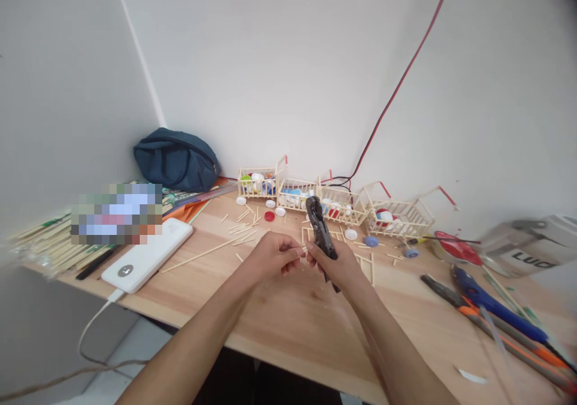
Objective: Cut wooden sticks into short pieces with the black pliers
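Note:
My left hand [278,253] is closed in a pinch over the middle of the table, its fingertips meeting those of my right hand. What the pinch holds is too small to make out. My right hand [336,262] is wrapped round a dark folding hand tool [321,228], which looks like a multi-tool or cutters and points up and away from me. Short wooden sticks [241,229] lie loose to the left of my hands. Just behind my hands is a flat frame of sticks [336,235], with a second ladder-like stick frame [367,267] to the right.
Several small stick carts [256,182] holding bottle caps line the wall. Loose caps [371,241] lie in front. On the left are a power bank [148,255], bundled skewers [49,237] and a blue pouch [178,158]. Pliers [478,312] and a blue glue gun [496,306] lie right.

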`<state>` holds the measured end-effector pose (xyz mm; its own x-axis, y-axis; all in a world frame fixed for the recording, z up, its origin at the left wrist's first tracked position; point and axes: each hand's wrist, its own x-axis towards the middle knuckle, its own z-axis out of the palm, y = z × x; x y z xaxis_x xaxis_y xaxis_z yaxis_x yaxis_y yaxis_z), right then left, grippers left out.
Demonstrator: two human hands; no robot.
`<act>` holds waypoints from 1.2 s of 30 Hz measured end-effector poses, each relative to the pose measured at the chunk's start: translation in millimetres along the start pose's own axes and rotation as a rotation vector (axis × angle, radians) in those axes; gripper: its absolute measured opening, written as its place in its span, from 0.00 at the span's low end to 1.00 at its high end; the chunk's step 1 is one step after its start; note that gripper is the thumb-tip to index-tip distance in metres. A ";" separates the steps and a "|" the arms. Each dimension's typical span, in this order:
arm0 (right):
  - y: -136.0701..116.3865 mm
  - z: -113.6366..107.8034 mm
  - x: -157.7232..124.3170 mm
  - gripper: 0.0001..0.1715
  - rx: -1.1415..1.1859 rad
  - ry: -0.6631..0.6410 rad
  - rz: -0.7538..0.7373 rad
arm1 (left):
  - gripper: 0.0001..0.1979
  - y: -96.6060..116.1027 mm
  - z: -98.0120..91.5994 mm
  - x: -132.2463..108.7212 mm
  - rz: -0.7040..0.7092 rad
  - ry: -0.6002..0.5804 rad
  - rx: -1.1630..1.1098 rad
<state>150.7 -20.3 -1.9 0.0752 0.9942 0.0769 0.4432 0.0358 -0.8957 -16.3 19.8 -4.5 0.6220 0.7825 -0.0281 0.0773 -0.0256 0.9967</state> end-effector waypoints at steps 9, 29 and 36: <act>8.9 -14.1 4.8 0.22 0.096 0.116 0.002 | 0.16 5.0 -4.4 -2.3 -0.165 -0.054 -0.295; 9.6 -6.7 5.5 0.22 0.080 0.204 -0.056 | 0.02 0.9 7.5 2.6 0.005 0.251 0.120; 11.9 -3.6 8.0 0.24 0.077 0.196 -0.039 | 0.05 -1.2 7.9 -1.0 0.134 0.324 0.283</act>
<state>159.8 -12.2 -10.4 0.2350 0.9535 0.1886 0.3798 0.0886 -0.9208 -10.9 14.1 -6.3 0.3686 0.9139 0.1701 0.2504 -0.2739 0.9286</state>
